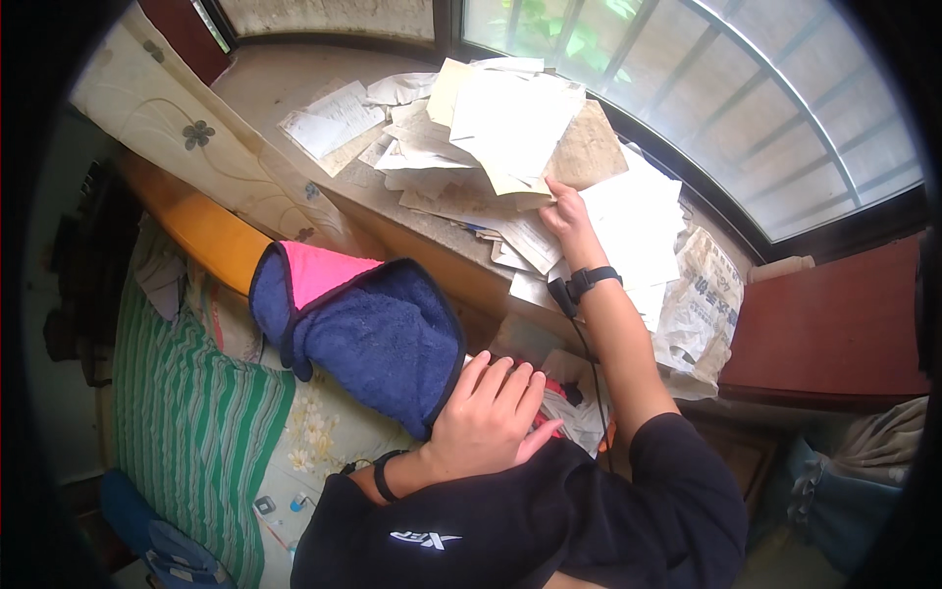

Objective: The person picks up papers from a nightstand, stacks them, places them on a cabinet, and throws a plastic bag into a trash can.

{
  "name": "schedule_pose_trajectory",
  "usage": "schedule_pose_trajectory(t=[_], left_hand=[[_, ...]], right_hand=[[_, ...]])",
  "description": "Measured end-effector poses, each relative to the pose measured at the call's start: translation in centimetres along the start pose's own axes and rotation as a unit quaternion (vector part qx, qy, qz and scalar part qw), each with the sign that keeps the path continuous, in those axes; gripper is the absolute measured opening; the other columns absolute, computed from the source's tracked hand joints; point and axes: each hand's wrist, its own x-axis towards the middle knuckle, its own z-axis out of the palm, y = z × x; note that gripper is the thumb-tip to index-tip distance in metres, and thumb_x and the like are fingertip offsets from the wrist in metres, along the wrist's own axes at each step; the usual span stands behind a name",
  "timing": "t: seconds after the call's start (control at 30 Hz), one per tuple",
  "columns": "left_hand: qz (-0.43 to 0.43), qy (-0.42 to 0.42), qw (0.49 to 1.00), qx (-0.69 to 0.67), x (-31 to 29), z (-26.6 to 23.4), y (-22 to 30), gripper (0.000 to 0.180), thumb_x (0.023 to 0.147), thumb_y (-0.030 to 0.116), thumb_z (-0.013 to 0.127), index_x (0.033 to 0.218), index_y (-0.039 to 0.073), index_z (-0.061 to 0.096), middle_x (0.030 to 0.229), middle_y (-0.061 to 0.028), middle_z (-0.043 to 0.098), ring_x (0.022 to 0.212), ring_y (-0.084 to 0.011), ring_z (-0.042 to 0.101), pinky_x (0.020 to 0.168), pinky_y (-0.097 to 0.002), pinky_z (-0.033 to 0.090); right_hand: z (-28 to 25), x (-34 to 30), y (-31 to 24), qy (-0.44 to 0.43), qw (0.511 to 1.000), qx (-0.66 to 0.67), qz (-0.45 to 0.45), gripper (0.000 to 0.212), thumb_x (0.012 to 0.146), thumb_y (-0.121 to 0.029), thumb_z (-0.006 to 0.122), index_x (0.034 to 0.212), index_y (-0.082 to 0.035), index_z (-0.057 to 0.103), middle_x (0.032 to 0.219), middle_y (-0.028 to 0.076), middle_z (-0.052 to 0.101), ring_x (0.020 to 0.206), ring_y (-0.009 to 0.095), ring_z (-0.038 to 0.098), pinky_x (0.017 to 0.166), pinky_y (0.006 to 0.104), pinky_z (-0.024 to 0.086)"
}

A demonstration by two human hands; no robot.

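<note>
The pile of loose papers (515,118) lies on the windowsill (255,83), ahead of both hands and beyond the towel. Its long axis runs along the sill beneath the barred window (687,88), from the far left toward the near right. The right hand (569,221) is the nearer one, right at the pile's near edge; the left hand (486,417) sits well apart from it, back toward the body.

The right hand's thumb and curled fingers appear clamped on the lower corner of the top sheets, just beside a brown sheet (589,147); how many sheets are in the pinch cannot be told. White sheets spread to the right of this hand, and past them a crumpled printed plastic bag (699,294) overhangs the sill's edge. A black wristband (594,282) circles the right wrist, with a cable (592,363) hanging just beside it.

The left hand is palm down and empty as far as it shows, its fingers extended and slightly parted. It is just beside the lower edge of a navy and pink towel (378,339); whether they touch is unclear.
</note>
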Motion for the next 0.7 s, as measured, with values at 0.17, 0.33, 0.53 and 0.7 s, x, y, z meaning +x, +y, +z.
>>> schedule_pose_trajectory(t=[0.17, 0.33, 0.53, 0.7], left_hand=[[-0.003, -0.001, 1.0, 0.0, 0.1, -0.2, 0.2, 0.049, 0.07, 0.038, 0.071, 0.103, 0.002, 0.062, 0.101, -0.0106, 0.061, 0.098, -0.0254, 0.057, 0.093, -0.0443, 0.041], [-0.009, 0.022, 1.0, -0.002, 0.2, 0.1, 0.1, 0.046, 0.07, 0.036, 0.072, 0.099, 0.002, 0.063, 0.1, -0.0104, 0.062, 0.096, -0.0255, 0.058, 0.093, -0.0434, 0.042], [-0.001, 0.047, 0.999, 0.017, -0.1, 0.6, 0.1, 0.043, 0.07, 0.035, 0.072, 0.096, 0.002, 0.063, 0.097, -0.0092, 0.062, 0.093, -0.0253, 0.058, 0.09, -0.0435, 0.043], [0.015, 0.066, 0.997, 0.035, 0.0, 0.8, 0.7, 0.041, 0.07, 0.034, 0.072, 0.095, 0.002, 0.063, 0.094, -0.0089, 0.062, 0.091, -0.0259, 0.059, 0.09, -0.0441, 0.042]], right_hand=[[-2.0, 0.1, -0.2, -0.016, 1.0, 0.025, 0.003, 0.031, 0.094, -0.008, 0.042, 0.119, 0.012, 0.043, 0.12, 0.022, 0.052, 0.113, 0.031, 0.051, 0.103, 0.0403, 0.039], [-2.5, -2.1, -1.3, -0.009, 0.999, 0.034, -0.017, 0.029, 0.093, -0.008, 0.046, 0.116, 0.01, 0.046, 0.117, 0.021, 0.054, 0.11, 0.03, 0.053, 0.1, 0.0393, 0.041], [-2.7, -7.0, -3.2, 0.007, 0.998, 0.047, -0.041, 0.032, 0.095, -0.009, 0.042, 0.12, 0.011, 0.045, 0.119, 0.02, 0.055, 0.11, 0.029, 0.055, 0.097, 0.0377, 0.045], [-6.8, -11.9, -5.8, -0.088, 0.991, 0.08, -0.061, 0.031, 0.095, -0.008, 0.041, 0.119, 0.01, 0.046, 0.119, 0.02, 0.055, 0.11, 0.028, 0.055, 0.096, 0.0367, 0.046]])
